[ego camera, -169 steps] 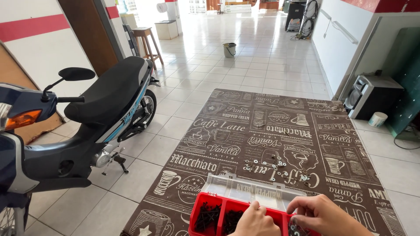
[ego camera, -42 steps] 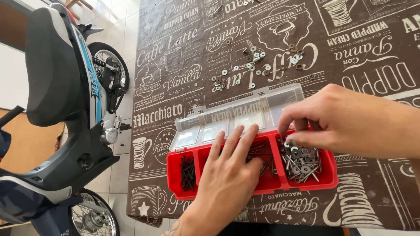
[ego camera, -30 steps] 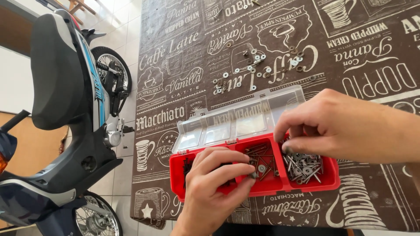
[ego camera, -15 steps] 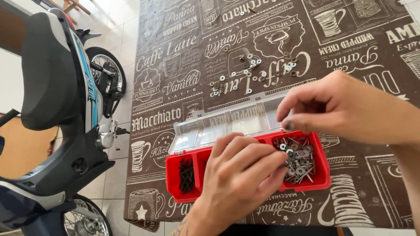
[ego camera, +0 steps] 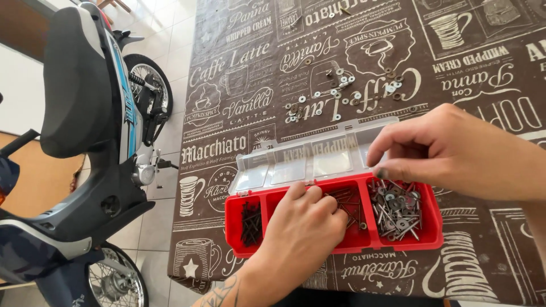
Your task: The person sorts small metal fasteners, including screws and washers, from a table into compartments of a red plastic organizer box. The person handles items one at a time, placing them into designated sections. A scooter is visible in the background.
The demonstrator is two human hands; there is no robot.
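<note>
A red compartment box (ego camera: 341, 244) of screws sits on a brown patterned table (ego camera: 483, 74), its clear lid (ego camera: 307, 162) open at its 12 o'clock side. The left hand (ego camera: 298, 230) rests curled over the middle compartments. The right hand (ego camera: 449, 150) hovers above the right compartment's silver screws (ego camera: 398, 207), fingertips pinched together; whether they hold anything is unclear. Loose washers (ego camera: 341, 91) lie beyond the lid, a parked scooter (ego camera: 85, 148) at 9 o'clock.

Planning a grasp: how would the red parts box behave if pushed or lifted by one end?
The red box looks like thin plastic, so it probably slides easily on the cloth. Its screws sit loose, likely shifting and weighting the right end. The open lid may flop when lifted.
</note>
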